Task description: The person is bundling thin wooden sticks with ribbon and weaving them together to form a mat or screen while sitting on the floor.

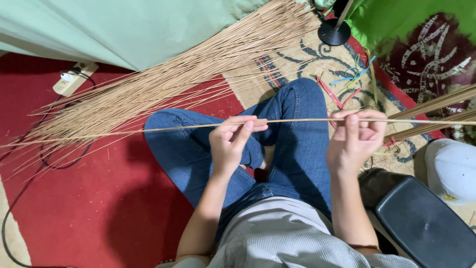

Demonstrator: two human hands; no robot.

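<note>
I sit cross-legged in blue jeans on a red carpet. My left hand [232, 141] and my right hand [356, 138] both pinch one long thin tan stick [297, 121] that runs level across my lap, from far left to the right edge. A big pile of the same thin sticks [163, 82] lies on the floor ahead of my knees, fanned from upper right to lower left.
A white power strip [74, 78] with a black cable lies at left. A black round stand base [334, 31] is at the top. Coloured strips [347, 82] litter the patterned rug. A black case [424, 223] and a white cap [453, 168] sit at right.
</note>
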